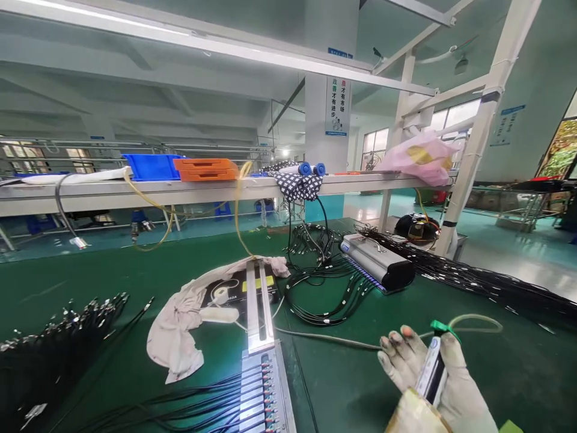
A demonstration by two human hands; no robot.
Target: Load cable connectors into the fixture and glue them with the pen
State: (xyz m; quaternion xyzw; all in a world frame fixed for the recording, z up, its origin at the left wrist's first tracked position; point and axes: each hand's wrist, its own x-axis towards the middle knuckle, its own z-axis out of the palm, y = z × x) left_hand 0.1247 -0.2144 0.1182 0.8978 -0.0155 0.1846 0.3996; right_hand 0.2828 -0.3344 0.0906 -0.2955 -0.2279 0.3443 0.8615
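Observation:
Near the bottom right, my right hand [460,391] is palm up in a whitish glove, its fingers loosely spread and its bare fingertips dirty. A slim white-and-black tool [431,370] with a green band at its top lies held between the thumb and palm. A yellowish, worn-looking part [417,415] covers its lower end; what it is cannot be made out. My left hand does not show. Left of the hand, a metal fixture [253,391] holds a row of black cables [198,397]. A pinkish cloth [175,337] lies around a black box [234,288].
A silver-and-black device [376,261] stands behind, with looped black cables [315,310] beside it. Cable bundles lie at the far left [58,355] and right [487,279]. A thin hose [329,338] crosses the green table. The shelf holds blue [152,167] and orange [206,169] bins.

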